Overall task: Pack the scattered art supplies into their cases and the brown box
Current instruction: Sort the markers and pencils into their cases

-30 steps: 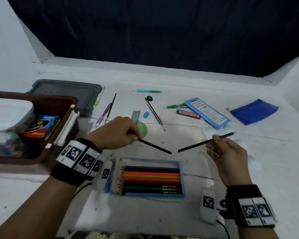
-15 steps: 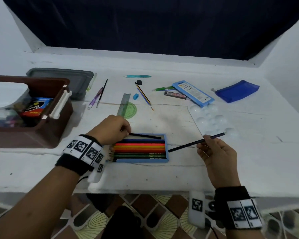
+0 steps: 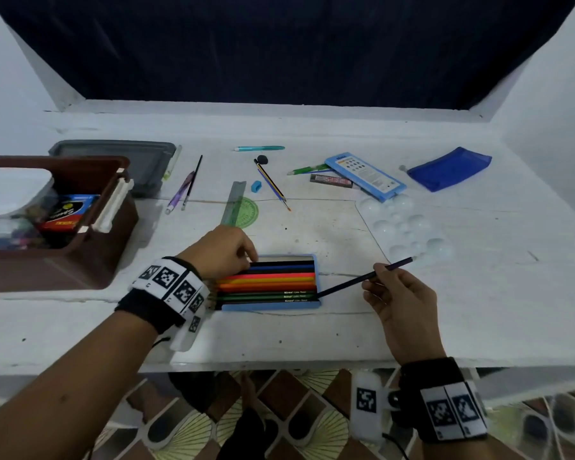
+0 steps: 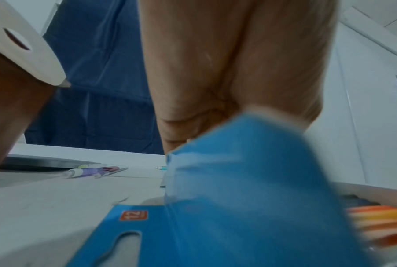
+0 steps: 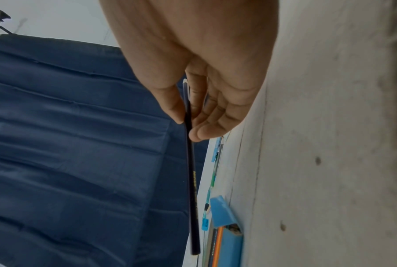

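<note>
Left hand (image 3: 224, 250) now at the left end of the blue pencil case (image 3: 316, 265), fingers curled on the black pencil (image 3: 279, 263), which lies in the top slot instead of hovering. Right hand (image 3: 397, 302) still pinching the dark pencil (image 3: 362, 277), lower tip now touching the case's right edge. Brown box (image 3: 113, 240) well left.
</note>
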